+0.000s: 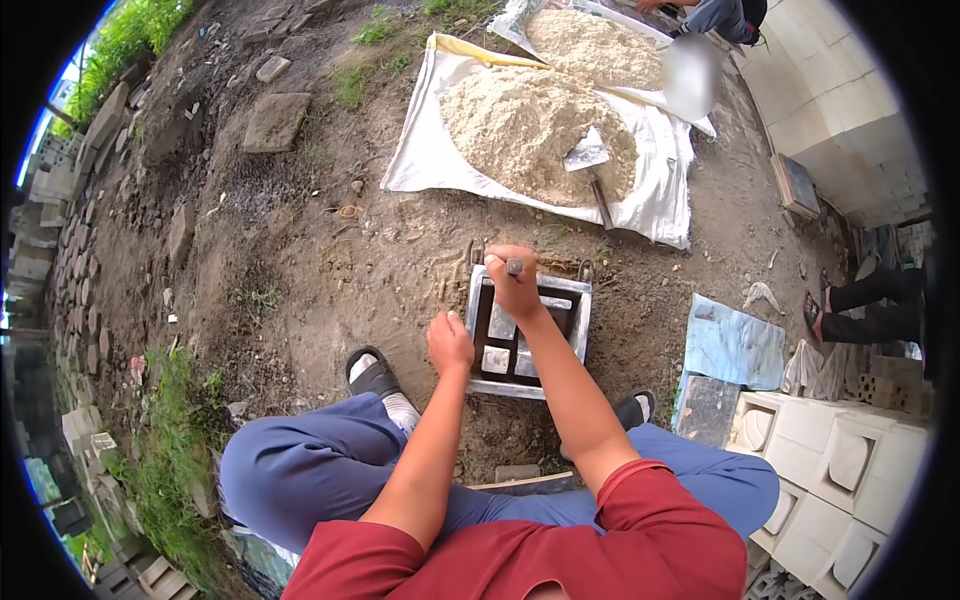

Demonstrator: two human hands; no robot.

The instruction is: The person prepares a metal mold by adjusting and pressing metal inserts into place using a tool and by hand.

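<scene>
A square metal mould [530, 388] with dark slots and pale metal blocks inside lies on the dirt between my feet. My right hand [513, 283] is wrapped round an upright rod with a round grey end [514, 267], above the mould's upper left part. The rod's lower end is hidden by the hand and forearm. At the mould's left side is my left hand [450, 343], its fingers curled in; whether they hold anything is hidden. Two metal loops, one of them a right loop [586, 270], stick out from the mould's far side.
Beyond the mould, white sacking [420, 165] bears a pale crumbly heap [510, 120] with a trowel [588, 150] on it. Cast blocks [800, 445] are stacked at right, near a blue sheet [735, 342]. A person's legs [875, 305] show at right; another person [715, 18] is at the top.
</scene>
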